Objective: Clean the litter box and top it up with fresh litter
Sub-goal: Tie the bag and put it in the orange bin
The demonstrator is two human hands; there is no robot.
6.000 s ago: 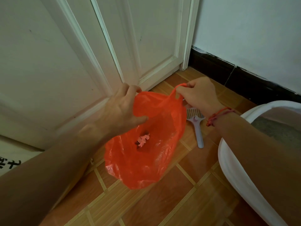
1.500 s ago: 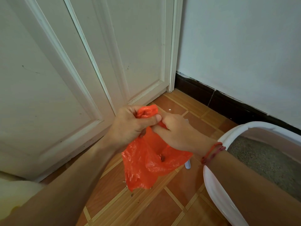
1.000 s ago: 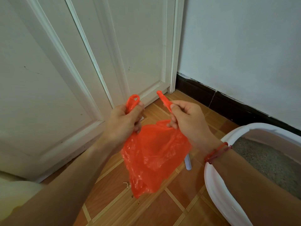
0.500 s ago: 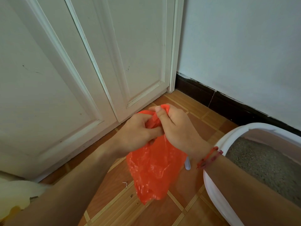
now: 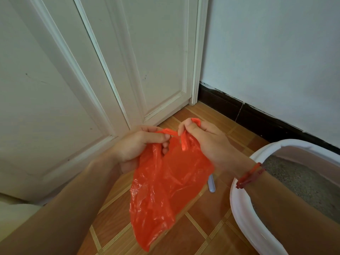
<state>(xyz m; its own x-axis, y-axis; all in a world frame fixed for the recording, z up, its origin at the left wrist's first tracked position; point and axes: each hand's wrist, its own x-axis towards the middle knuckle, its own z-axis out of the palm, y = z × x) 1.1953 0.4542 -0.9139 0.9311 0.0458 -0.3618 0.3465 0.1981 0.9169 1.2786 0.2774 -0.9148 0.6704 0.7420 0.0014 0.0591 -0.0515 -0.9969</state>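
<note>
An orange plastic bag (image 5: 165, 192) hangs above the floor between my hands. My left hand (image 5: 139, 146) pinches one twisted handle of the bag. My right hand (image 5: 204, 140) grips the other handle, whose end sticks up past my thumb; the two handles cross between my hands. The white litter box (image 5: 242, 208) with grey litter (image 5: 301, 183) sits at the lower right, under my right forearm. Only the handle tip of the pale scoop (image 5: 211, 184) shows on the floor behind the bag.
White panelled doors (image 5: 114, 70) stand close ahead and to the left. A white wall with a dark skirting board (image 5: 257, 116) runs along the right. The floor is orange-brown tile (image 5: 193, 232). A pale object (image 5: 12, 212) lies at the left edge.
The bag mouth was open six seconds ago with waste visible inside. Since then my hands have gathered the handles, pulled them apart, brought them together and now cross them.
</note>
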